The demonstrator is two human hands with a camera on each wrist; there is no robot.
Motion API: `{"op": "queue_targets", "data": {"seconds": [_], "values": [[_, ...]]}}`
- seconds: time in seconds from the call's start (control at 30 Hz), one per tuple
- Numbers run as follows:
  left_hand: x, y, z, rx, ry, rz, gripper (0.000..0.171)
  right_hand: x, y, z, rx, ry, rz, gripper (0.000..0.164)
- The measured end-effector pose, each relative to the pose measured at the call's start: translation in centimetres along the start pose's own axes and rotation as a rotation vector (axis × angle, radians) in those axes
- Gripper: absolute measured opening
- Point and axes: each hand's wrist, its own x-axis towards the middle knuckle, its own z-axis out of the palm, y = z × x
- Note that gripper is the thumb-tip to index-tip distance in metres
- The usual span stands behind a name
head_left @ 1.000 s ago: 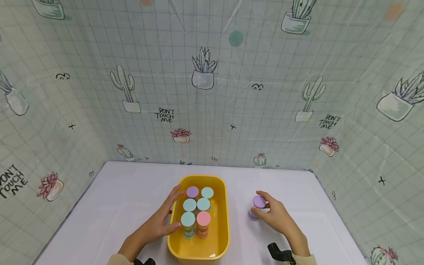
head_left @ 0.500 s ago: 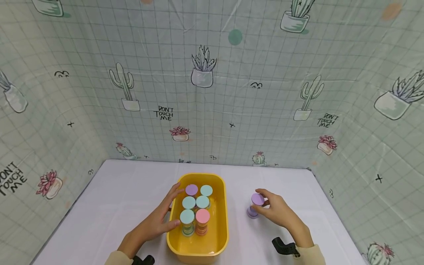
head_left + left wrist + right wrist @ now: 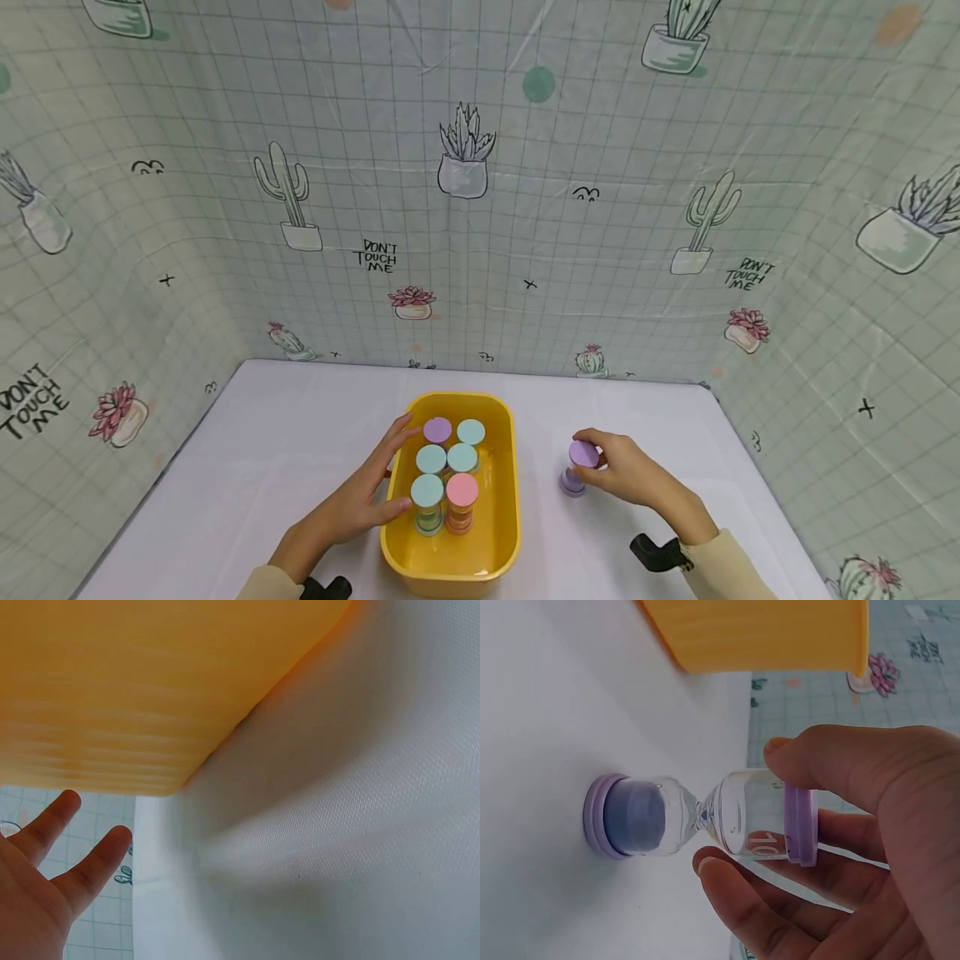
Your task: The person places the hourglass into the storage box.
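Observation:
My right hand (image 3: 630, 472) holds a purple-capped hourglass (image 3: 573, 477) by its upper end, thumb on one side and fingers on the other. In the right wrist view the hourglass (image 3: 697, 814) stands with its base at the white tabletop; purple sand fills its lower bulb and "10" shows on the upper glass. My left hand (image 3: 360, 497) rests at the left rim of a yellow bin (image 3: 501, 533), thumb and fingers spread. Two straight fingers (image 3: 97, 862) show below the bin wall in the left wrist view. Inside the bin stand several hourglasses, with a purple cap (image 3: 437, 430), a pink cap (image 3: 462, 490) and light-blue caps (image 3: 427, 491).
A white table (image 3: 300, 417) carries the bin near its middle. Behind it and at both sides hangs a grid-patterned cloth (image 3: 525, 233) printed with cacti. Black wrist straps (image 3: 660, 553) sit by the sleeves.
My right wrist and forearm have swung slightly right and down while the hand keeps its hold on the hourglass. The left hand and the bin stay in place.

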Motion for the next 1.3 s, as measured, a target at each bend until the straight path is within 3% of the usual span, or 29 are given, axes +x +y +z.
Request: {"op": "queue_targets", "data": {"seconds": [0.33,0.73,1.3], "values": [[0.1,-0.2,-0.2,0.018,-0.015,-0.009,0.080,0.8,-0.4,-0.8,-0.056,-0.076,-0.081,0.036],[0.0,0.3,-0.3,0.038,-0.011,-0.021,0.081,1.5,-2.0,-2.5,-0.061,-0.186,-0.126,0.041],[0.1,-0.1,-0.2,0.026,-0.018,-0.019,0.080,2.5,-8.5,-7.1,-0.099,-0.074,-0.214,0.041]]}}
